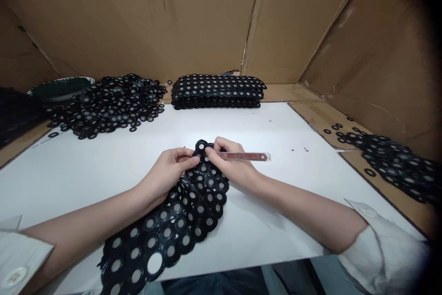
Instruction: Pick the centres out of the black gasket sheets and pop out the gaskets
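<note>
A flexible sheet of black rings joined in rows (179, 221) runs from the lower left up to the middle of the white board. Most ring centres look grey; one near the bottom is bright white. My left hand (169, 166) pinches the far, narrow end of the sheet between thumb and fingers. At the right of that end, my right hand (235, 161) is closed around a slim flat tool with a reddish-brown handle (247, 156), which has a hole at its butt end. Its working tip is hidden by my fingers and the rings.
A heap of loose black rings (117, 106) lies at the back left, before a shallow bowl (62, 88). Folded ring sheets (217, 91) are stacked at the back. More black rings (397, 161) lie at right. Cardboard walls (207, 19) enclose the white board (293, 221).
</note>
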The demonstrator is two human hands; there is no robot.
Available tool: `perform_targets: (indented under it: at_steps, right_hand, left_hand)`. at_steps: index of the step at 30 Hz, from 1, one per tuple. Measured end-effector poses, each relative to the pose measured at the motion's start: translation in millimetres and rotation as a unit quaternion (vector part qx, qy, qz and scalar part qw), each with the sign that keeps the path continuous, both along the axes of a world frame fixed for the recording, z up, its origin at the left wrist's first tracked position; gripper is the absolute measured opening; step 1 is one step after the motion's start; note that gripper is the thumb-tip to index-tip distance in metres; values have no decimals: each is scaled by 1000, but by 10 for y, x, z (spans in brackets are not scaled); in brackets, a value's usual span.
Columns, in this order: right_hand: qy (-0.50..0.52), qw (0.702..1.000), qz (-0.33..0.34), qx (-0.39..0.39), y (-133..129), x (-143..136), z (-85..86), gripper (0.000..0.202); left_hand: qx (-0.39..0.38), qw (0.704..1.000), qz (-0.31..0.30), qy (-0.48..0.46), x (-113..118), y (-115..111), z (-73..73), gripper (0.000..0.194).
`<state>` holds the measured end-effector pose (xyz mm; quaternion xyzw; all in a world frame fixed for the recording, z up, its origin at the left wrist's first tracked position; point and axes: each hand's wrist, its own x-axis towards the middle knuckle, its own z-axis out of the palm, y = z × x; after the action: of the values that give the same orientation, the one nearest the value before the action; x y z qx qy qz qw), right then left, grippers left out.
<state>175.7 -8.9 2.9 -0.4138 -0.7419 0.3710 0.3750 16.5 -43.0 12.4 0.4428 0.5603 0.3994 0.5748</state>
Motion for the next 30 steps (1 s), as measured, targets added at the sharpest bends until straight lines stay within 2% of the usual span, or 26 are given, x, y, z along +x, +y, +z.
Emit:
perform_targets:
  at_steps: [5,14,23,26,30]
  right_hand:
    - [-6,1000,-4,14,-19,-6,29,30]
    - [1,1000,4,12,12,16,-45,29]
    - [-114,978,6,175,58,-43,-77,26]
    - [-91,987,1,136,81,-31,-80,27]
    - [46,998,-5,31,191,81,-40,27]
  left_hand:
    - [-7,1000,-3,-8,-11,16,-11,18]
    - [-20,1000,-7,-15,-32,42,-6,18]
    - [3,999,-36,-4,19,-54,7,13]
    - [17,998,-53,23,23,-54,23,13]
    - [36,997,-60,23,-12,-10,22,14]
